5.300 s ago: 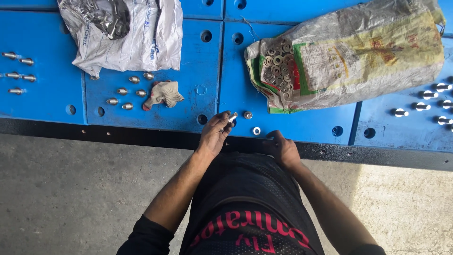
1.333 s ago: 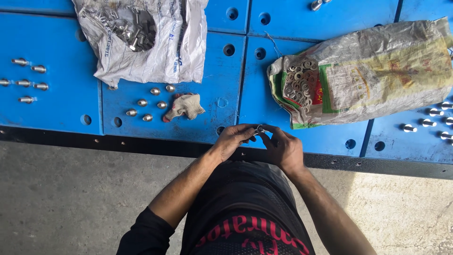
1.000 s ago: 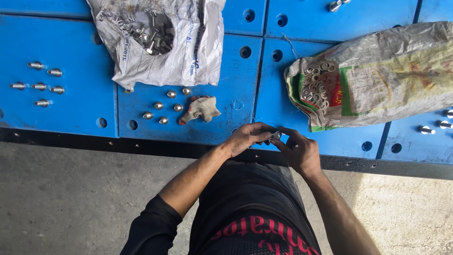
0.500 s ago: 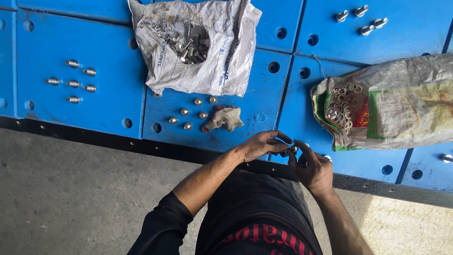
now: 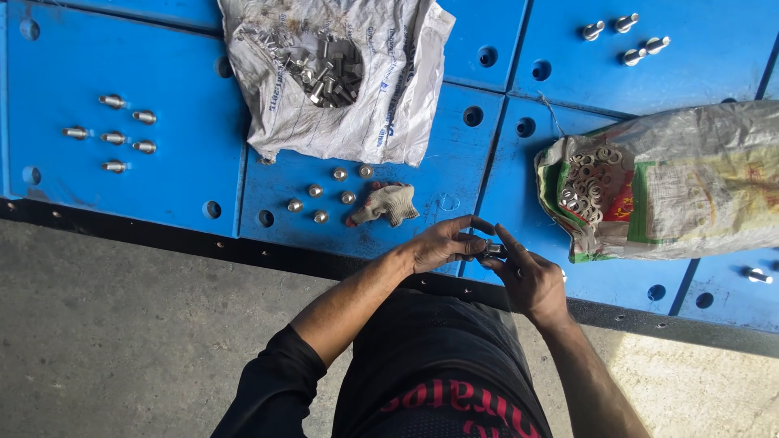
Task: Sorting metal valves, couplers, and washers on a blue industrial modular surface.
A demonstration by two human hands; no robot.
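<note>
My left hand point(image 5: 442, 245) and my right hand point(image 5: 531, 276) meet at the front edge of the blue table point(image 5: 162, 186). Between their fingertips they pinch one small metal bolt point(image 5: 492, 251). A washer or nut may be on it, but it is too small to tell. A white woven sack point(image 5: 341, 81) lies open at the back with a heap of bolts point(image 5: 324, 65) inside. To the right lies a larger sack point(image 5: 682, 182) with a pile of washers point(image 5: 592, 178) at its mouth.
Several upright bolts point(image 5: 329, 195) stand in a cluster beside a crumpled work glove point(image 5: 388, 203). More bolts point(image 5: 114, 134) stand at the far left and at the back right point(image 5: 625, 36). The table has round holes and a black front rail point(image 5: 243, 251). Concrete floor lies below.
The view has shifted, so the table's contents slide right and down in the frame. My two hands came together on the bolt about a second ago and still hold it.
</note>
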